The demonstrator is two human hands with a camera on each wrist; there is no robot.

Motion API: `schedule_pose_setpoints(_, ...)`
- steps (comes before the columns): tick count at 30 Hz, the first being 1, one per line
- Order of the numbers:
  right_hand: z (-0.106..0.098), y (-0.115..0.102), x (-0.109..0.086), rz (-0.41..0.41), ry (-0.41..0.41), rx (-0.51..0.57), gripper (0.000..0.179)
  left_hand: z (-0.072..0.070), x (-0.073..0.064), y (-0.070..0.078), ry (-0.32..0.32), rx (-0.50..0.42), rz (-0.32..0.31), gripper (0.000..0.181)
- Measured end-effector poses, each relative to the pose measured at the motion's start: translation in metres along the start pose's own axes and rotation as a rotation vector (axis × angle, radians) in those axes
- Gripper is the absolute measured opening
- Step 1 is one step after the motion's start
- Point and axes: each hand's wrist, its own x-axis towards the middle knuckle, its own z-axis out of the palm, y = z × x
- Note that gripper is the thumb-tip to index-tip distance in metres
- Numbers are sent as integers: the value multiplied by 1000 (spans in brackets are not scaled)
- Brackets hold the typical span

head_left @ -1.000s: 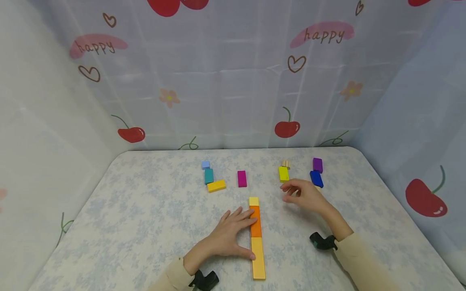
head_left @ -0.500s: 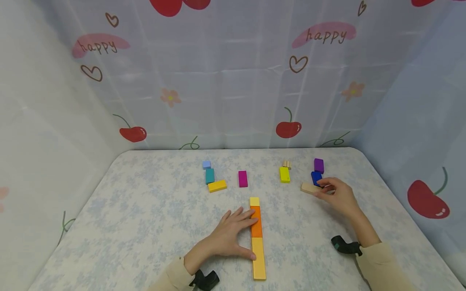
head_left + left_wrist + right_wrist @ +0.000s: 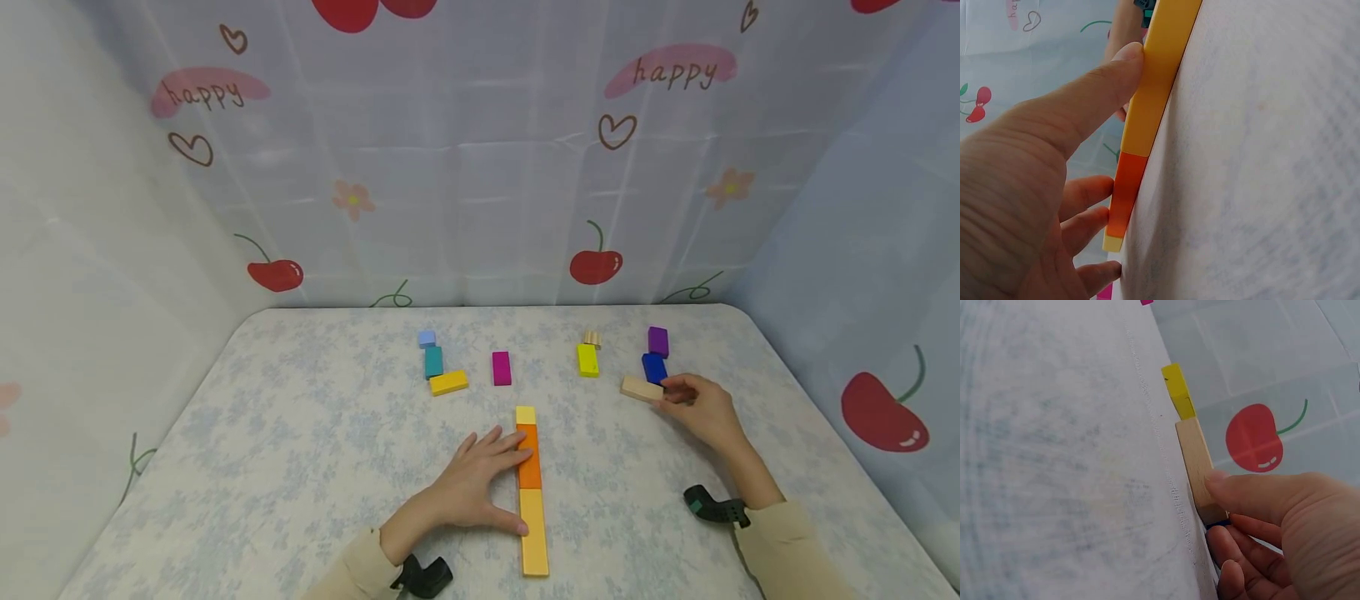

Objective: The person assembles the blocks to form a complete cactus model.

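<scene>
Three blocks are nearest, end to end in one straight row on the surface [image 3: 300, 433]: a long amber block [image 3: 534, 546], an orange block [image 3: 530, 475] and a pale yellow block [image 3: 526, 415]. Beside this row is the left hand [image 3: 474, 490], fingers spread wide, its thumb touching the amber block and the fingertips at the orange one. Farther, on the right side, is the change: the right hand [image 3: 702, 410] has gone to a wooden block [image 3: 641, 388], and its thumb and fingers pinch narrowly the right end. I judge that this block is now the piece in work. It lies just in front of a blue block [image 3: 654, 368]; whether they touch, I cannot tell. Farthest is a purple block [image 3: 658, 340].

Against one second ago, the right hand is no longer near the bright yellow block [image 3: 588, 361], and the wooden block, then mostly hidden, shows plainly. The left hand keeps its place.
</scene>
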Motion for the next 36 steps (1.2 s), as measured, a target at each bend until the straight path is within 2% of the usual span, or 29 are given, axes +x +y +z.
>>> schedule_pose_setpoints(9,3,3,-2,18,-12,1,40,1,0,-2,5,4,3,90)
schedule_pose_setpoints(25,3,3,-2,-20,-10,39,31,0,0,0,4,11,5,89)
schedule_pose_setpoints(30,3,-8,-3,-43,-61,105,32,0,0,-1,4,14,6,89)
schedule_pose_setpoints(36,11,-31,-6,-111,-195,193,30,0,0,0,5,15,4,89)
